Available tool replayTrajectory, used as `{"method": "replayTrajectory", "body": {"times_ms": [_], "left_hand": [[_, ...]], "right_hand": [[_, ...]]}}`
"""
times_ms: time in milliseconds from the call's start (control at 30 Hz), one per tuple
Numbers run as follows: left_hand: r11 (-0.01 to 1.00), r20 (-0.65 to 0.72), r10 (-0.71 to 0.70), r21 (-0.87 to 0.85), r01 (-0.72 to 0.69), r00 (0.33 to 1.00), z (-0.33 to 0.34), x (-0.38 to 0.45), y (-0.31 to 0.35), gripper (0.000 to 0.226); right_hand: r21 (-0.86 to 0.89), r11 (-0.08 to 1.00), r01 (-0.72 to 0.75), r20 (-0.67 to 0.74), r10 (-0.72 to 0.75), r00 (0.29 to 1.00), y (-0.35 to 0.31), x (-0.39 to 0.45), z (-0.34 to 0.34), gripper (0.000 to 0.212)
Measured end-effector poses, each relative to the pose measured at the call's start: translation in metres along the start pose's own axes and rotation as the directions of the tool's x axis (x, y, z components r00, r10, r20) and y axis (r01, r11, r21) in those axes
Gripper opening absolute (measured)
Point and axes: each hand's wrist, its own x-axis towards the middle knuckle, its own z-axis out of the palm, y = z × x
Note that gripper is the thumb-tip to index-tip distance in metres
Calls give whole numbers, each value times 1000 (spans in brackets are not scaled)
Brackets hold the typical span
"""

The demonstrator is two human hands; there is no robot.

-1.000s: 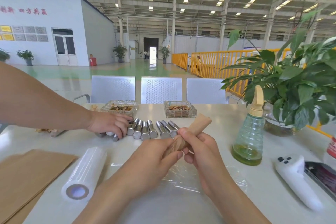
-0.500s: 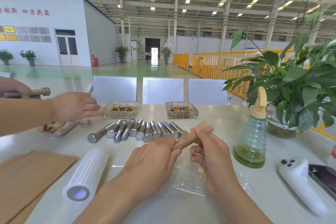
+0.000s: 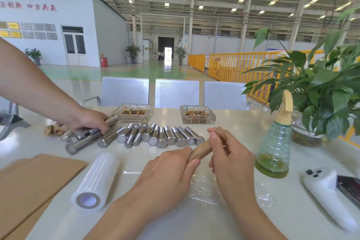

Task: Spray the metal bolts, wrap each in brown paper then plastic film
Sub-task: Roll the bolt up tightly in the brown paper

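A paper-wrapped bolt (image 3: 201,150) is held tilted above a loose sheet of plastic film (image 3: 210,187). Bare metal bolts (image 3: 161,136) lie side by side in a row, heads toward the camera. A film roll (image 3: 96,181) lies just beside stacked brown paper (image 3: 33,179). The spray bottle (image 3: 276,142) stands upright.

Single head view, looks forward and down, close over table (image 3: 243,128), hall beyond.

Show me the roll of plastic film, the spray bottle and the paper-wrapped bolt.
roll of plastic film (image 3: 97,179), head view, middle of the roll's side.
spray bottle (image 3: 273,146), head view, clear ribbed body.
paper-wrapped bolt (image 3: 200,151), head view, brown paper between the hands.
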Motion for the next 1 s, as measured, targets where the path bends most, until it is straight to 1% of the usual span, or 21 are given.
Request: {"method": "replayTrajectory", "body": {"times_ms": [33, 133, 267, 333, 367, 433, 467, 533, 600, 667, 733, 800, 867, 1000], "left_hand": [[1000, -9, 0, -14, 0, 1000, -1, 0, -1, 27], [999, -34, -3, -35, 2, 999, -2, 0, -1, 27], [1000, -39, -8, -10, 7, 999, 1, -1, -2, 27], [1000, -57, 0, 9, 1, 998, 0, 0, -3, 24], [1000, -66, 4, 24, -2, 998, -1, 1, -4, 24], [998, -74, 7, 69, -2, 997, -2, 0, -5, 22], [996, -74, 10, 89, -4, 997, -3, 0, -6, 22], [993, -75, 30, 119, -20, 997, -4, -1, -6, 19], [990, -79, 59, 130, -48, 995, -4, 0, -6, 17], [989, -85, 91, 127, -80, 992, -5, 1, -5, 16], [987, -92, 116, 119, -104, 989, -5, 2, -4, 15], [985, -102, 131, 127, -118, 986, -5, 2, -3, 15], [982, -113, 142, 138, -126, 983, -5, 2, -4, 16], [985, -95, 153, 100, -143, 984, -9, 2, -6, 14]], "right_hand": [[-16, 1000, 11, 18, -11, 1000, -1, 0, 0, 12], [-42, 999, 32, 67, -30, 997, -3, -2, 2, 20], [-162, 983, 91, 119, -73, 990, -1, -2, 0, 27], [-145, 987, 68, 144, -47, 989, -2, -3, -1, 33], [-96, 995, 27, 158, -12, 987, -3, -3, -1, 36], [88, 990, -112, 186, 95, 978, -8, -3, 0, 40], [195, 961, -197, 201, 158, 967, -11, -2, 0, 42], [399, 848, -350, 262, 260, 929, -16, 2, -4, 43], [522, 743, -420, 336, 273, 901, -16, 5, -8, 35], [576, 691, -436, 381, 244, 892, -14, 6, -11, 31], [595, 663, -455, 400, 246, 883, -13, 7, -12, 33], [566, 671, -479, 421, 263, 868, -15, 8, -11, 33], [488, 733, -474, 425, 275, 862, -17, 7, -9, 38], [305, 890, -340, 366, 220, 904, -19, 6, -9, 51]]}}
